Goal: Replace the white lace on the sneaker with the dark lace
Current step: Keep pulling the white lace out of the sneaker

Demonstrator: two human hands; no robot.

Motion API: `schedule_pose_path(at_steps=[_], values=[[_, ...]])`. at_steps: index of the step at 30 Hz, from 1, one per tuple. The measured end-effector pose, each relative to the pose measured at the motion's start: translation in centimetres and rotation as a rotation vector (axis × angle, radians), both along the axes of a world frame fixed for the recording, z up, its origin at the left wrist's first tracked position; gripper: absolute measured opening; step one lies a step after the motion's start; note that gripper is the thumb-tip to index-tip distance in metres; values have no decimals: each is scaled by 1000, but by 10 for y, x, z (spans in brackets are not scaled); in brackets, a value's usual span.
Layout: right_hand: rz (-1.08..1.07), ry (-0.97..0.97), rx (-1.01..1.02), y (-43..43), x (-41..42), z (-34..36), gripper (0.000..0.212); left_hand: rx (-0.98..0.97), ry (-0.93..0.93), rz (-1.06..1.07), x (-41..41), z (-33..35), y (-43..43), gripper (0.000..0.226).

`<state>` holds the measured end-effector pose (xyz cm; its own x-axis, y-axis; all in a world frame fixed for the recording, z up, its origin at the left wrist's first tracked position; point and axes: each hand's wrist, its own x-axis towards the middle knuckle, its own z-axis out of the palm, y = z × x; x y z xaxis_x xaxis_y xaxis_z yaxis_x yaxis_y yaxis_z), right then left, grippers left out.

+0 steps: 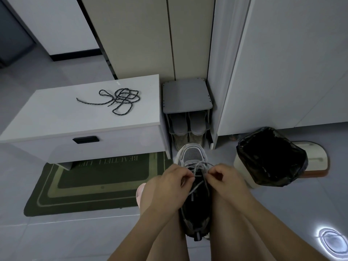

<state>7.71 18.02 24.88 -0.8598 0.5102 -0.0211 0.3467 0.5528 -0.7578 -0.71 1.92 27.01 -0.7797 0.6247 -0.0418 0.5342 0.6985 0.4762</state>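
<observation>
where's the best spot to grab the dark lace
Pinch the dark lace by its free tail trailing left of the tangle, coming from above; it lies single and flat on the cabinet top there, the rest loops over itself.

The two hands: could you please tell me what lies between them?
In the head view, the white lace runs between the left hand and right hand, over the sneaker.

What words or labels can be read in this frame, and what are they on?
"BEAUTIFUL LIFE": on the doormat, upside down to the camera, dim and partly under the cabinet; a likely reading, not certain.
Nothing readable on the sneaker, white lace or bin.
</observation>
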Motion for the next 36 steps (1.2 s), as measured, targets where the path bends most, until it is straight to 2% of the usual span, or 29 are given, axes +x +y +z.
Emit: schedule_pose_path(at_steps=[3,7,11,16,19,22,25,27,31,34,36], values=[[-60,21,-64,15,-15,19,10,11,-21,-61,0,9,6,18],[-30,43,-72,23,-29,42,15,90,-66,-121,5,10,18,23],[34,8,-148,19,-30,42,11,87,-88,-62,11,2,35,23],[17,64,-174,21,-22,43,11,74,-54,22,14,-3,47,23],[13,-15,-198,21,-12,33,15,160,-177,91,8,-3,45,20],[82,-96,-194,16,-3,24,8,268,-326,158,-2,0,47,29],[150,-101,-163,8,2,20,18,357,-444,234,-8,5,51,27],[154,-123,-125,6,1,17,17,433,-508,269,-12,11,52,31],[135,-130,-98,2,-4,16,16,611,-511,280,-28,35,54,31],[117,-123,-43,1,-9,13,16,602,-479,242,-34,43,56,35],[93,-129,-1,2,-11,10,6,570,-503,208,-31,43,55,30]])
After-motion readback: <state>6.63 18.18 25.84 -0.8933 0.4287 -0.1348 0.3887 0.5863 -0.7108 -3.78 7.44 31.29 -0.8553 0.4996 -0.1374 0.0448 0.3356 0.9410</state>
